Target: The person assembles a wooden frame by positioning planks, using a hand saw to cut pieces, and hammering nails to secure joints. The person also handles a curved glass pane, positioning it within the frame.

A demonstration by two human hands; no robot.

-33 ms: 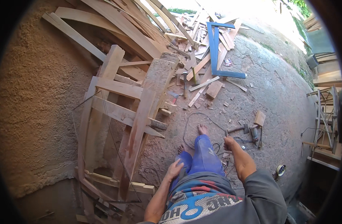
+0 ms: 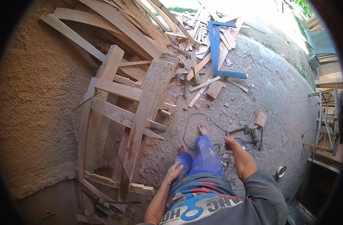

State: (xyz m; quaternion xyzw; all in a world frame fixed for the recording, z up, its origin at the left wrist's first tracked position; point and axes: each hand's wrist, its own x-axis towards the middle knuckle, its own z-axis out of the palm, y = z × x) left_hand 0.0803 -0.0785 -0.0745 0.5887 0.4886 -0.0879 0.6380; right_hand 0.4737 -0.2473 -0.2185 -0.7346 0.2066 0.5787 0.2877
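Observation:
My left hand (image 2: 174, 171) rests against the thigh of my blue trousers (image 2: 207, 159), fingers loosely extended and holding nothing. Out in front on the right, my right hand (image 2: 229, 142) is closed. A short, narrow piece juts from the top of its fist, too small to name. Just beyond that hand lie an axe (image 2: 247, 129) with a wooden handle and a grey power tool (image 2: 255, 135) with a cord. To my left leans a wooden frame of rails and posts (image 2: 119, 90), propped beside a thick rough beam (image 2: 162, 75).
Long boards (image 2: 119, 26) lean on the earthen wall (image 2: 36, 112). Offcuts (image 2: 201, 33) pile up ahead, with a blue angled frame (image 2: 214, 48) on them. A hammer (image 2: 185, 86), a wood block (image 2: 215, 90) and a tape roll (image 2: 281, 171) lie on the floor. A cable (image 2: 186, 123) loops near my feet.

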